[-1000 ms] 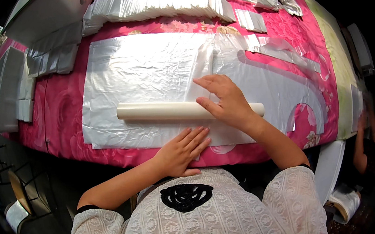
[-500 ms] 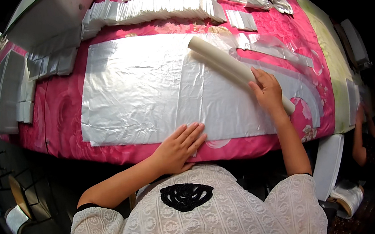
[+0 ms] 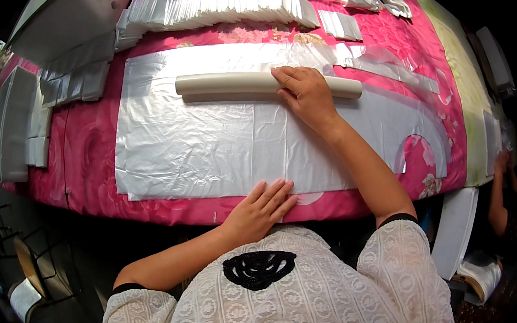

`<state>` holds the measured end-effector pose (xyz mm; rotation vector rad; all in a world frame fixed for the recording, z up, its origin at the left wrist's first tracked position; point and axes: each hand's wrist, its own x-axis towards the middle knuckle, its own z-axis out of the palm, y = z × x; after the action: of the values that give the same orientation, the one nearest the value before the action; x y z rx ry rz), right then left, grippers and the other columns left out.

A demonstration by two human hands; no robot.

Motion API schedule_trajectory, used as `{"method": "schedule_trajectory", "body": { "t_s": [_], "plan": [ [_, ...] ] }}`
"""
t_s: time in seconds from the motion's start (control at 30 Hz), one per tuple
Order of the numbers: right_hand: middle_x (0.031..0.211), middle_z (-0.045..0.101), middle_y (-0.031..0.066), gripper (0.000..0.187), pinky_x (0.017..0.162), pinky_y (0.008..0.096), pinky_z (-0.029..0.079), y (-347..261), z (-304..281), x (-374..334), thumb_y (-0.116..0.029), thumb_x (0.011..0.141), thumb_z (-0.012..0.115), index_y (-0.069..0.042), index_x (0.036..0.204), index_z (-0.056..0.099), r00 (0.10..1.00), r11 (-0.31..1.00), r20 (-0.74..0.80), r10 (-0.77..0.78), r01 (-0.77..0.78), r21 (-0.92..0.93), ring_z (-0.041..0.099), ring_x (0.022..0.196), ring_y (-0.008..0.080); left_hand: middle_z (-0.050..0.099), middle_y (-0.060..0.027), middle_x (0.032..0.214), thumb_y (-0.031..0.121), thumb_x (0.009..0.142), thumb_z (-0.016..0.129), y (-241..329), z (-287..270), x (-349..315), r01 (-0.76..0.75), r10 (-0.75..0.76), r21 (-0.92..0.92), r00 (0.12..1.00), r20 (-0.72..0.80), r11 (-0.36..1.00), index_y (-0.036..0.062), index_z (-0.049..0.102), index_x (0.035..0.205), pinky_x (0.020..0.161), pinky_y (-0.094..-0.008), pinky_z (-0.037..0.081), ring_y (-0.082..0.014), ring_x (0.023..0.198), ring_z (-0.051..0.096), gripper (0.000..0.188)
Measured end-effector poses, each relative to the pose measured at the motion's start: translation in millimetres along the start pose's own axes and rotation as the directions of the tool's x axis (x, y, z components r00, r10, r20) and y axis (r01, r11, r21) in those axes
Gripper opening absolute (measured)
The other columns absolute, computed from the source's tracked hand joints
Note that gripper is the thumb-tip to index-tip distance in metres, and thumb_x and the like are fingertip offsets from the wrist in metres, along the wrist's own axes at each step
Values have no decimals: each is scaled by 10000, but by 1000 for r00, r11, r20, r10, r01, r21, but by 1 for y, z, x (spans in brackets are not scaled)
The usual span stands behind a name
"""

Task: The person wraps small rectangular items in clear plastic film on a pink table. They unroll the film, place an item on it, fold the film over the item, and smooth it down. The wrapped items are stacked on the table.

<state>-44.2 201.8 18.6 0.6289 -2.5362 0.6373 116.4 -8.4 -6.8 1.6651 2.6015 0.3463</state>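
A pile of thin, shiny, translucent plastic sheets (image 3: 205, 148) lies flat and slightly wrinkled on the table; at its right end is a curved cut-out like a bag handle. Across its far part rests a cream-white tube (image 3: 223, 84), roughly parallel to the far edge. My right hand (image 3: 307, 94) grips this tube right of its middle, fingers over the top and thumb on the near side. My left hand (image 3: 258, 213) lies flat with fingers stretched out, fingertips on the sheets' near edge and the palm nearer my body.
A pink floral cloth (image 3: 95, 175) covers the table. Behind the sheets stands a long row of folded white packets (image 3: 207, 9). A small packet stack (image 3: 340, 25) and clear plastic strips (image 3: 389, 68) lie to the right. White bins (image 3: 10, 137) stand left. A person's arm (image 3: 498, 209) shows far right.
My right hand has moved left and away from me with the tube, which has turned from a steep diagonal to nearly crosswise. My left hand has shifted slightly right and nearer me.
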Motion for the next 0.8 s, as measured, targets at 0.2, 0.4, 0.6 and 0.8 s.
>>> {"method": "schedule_trajectory", "body": {
  "t_s": [0.2, 0.4, 0.6, 0.8],
  "plan": [
    [1187, 563, 91, 413, 964, 381, 364, 26, 7, 23, -147, 743, 678, -100, 1145, 596, 996, 988, -91, 3, -17, -154, 511, 1064, 269, 342, -156, 1407, 204, 851, 468, -25, -20, -14, -170, 171, -141, 985, -5, 975, 10, 410, 1295, 1073, -421, 276, -289, 1313, 324, 488],
    [1130, 561, 108, 431, 939, 375, 412, -40, -24, -46, 17, 672, 547, -31, 1099, 576, 936, 897, 334, -109, -52, 439, 492, 1083, 292, 406, -161, 1353, 149, 800, 537, -38, -19, -35, -218, 198, -391, 976, -90, 894, -14, 555, 1116, 1038, -393, 350, -291, 1247, 410, 355],
    [1184, 535, 148, 467, 965, 389, 396, -70, -36, -80, 18, 635, 540, -1, 1102, 563, 912, 918, 375, -168, 7, 395, 476, 1126, 329, 524, -148, 1240, 142, 785, 586, -48, -32, -27, -320, 240, -450, 944, -228, 834, -5, 570, 1086, 958, -363, 437, -285, 1146, 514, 336],
    [1039, 608, 101, 362, 802, 351, 481, -73, -21, -86, 44, 669, 586, -34, 1021, 627, 985, 962, 170, 14, -60, 265, 570, 942, 268, 550, -141, 1214, 163, 704, 712, -59, -53, -5, -283, 65, -537, 919, -388, 795, 18, 549, 1121, 902, -377, 478, -279, 1101, 559, 471]
  ]
}}
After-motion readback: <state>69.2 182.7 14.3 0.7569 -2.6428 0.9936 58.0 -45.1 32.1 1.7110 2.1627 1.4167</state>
